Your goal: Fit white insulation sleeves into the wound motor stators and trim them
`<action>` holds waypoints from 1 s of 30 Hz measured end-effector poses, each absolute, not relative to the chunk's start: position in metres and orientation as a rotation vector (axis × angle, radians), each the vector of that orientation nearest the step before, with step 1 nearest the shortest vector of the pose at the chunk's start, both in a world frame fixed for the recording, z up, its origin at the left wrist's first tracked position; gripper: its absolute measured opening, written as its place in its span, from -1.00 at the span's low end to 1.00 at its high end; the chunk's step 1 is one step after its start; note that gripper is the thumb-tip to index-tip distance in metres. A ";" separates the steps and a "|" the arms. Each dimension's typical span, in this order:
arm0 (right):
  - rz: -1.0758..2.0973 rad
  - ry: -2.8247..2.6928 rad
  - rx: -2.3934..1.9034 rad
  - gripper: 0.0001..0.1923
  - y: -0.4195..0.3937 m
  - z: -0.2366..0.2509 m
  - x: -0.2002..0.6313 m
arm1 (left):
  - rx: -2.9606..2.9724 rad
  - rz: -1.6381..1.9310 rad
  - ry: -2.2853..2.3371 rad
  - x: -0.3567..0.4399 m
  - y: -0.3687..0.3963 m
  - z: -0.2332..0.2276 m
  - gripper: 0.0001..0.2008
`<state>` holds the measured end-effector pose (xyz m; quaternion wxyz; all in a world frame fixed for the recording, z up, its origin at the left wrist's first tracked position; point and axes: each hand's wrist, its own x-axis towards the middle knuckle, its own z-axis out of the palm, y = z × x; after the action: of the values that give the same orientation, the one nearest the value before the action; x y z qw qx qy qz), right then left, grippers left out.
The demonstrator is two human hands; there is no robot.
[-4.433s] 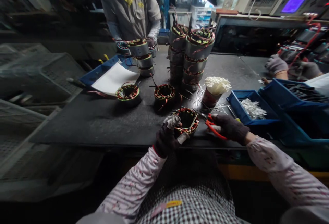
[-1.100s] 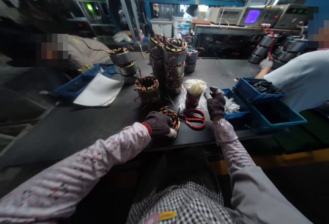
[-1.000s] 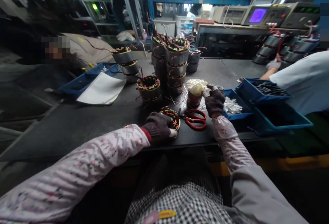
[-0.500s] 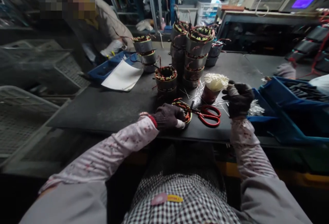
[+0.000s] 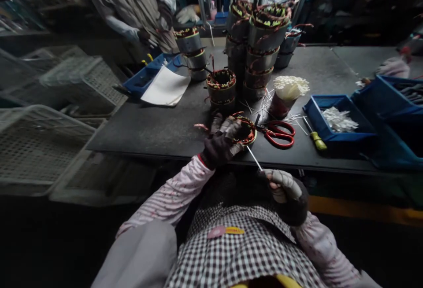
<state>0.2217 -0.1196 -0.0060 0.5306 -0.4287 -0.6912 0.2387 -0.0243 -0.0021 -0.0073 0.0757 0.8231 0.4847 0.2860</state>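
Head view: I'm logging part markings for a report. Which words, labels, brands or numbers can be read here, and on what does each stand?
No text can be read.
yellow tag on the checked apron: marks too blurred to read.
pink tag beside it: no text shows.
wound stator under the left hand: no marking shows.
red scissors: no brand shows.

Left hand [image 5: 222,143] gloved, fingers curled, arm stretched forward; right hand [image 5: 284,190] gloved, drawn near body, fingertips pinched

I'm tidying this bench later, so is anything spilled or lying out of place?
Yes: loose white strips lie scattered on the table around the cup of strips, beside the red scissors. The stator stacks stand upright.
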 end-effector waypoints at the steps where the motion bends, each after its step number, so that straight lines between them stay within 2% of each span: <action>1: 0.529 -1.702 -0.966 -0.53 -0.122 -0.009 0.219 | 2.486 0.809 1.336 -0.025 0.004 -0.006 -0.58; 4: 0.387 -1.781 -0.918 -0.38 -0.117 -0.012 0.209 | 2.425 0.792 1.260 -0.019 0.010 -0.004 -0.75; 6: 0.345 -1.761 -0.997 -0.46 -0.110 -0.012 0.203 | 2.313 0.908 1.416 -0.011 0.002 -0.006 -0.77; 10: 0.317 -1.774 -1.029 -0.73 -0.089 -0.010 0.193 | 2.137 1.086 1.601 0.000 -0.016 -0.011 -0.66; 12: 0.412 -1.770 -0.986 -0.76 -0.078 -0.009 0.191 | 2.112 1.085 1.643 0.003 -0.019 -0.011 -0.61; 19: 1.020 -1.335 -1.122 -0.75 -0.054 -0.013 0.187 | 1.570 1.279 1.480 0.013 -0.014 -0.013 -0.77; 23: 1.092 -1.309 -1.214 -0.76 -0.044 -0.003 0.189 | 1.732 1.275 1.451 0.009 -0.017 -0.009 -0.94; 30: 1.005 -1.554 -1.237 -0.78 -0.030 0.016 0.185 | 1.740 1.370 1.375 0.006 -0.016 -0.009 -0.88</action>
<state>0.1854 -0.0297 0.0162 0.4421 -0.4984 -0.6261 0.4051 0.0064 -0.0156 -0.0086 0.2644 0.6436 0.5086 0.5071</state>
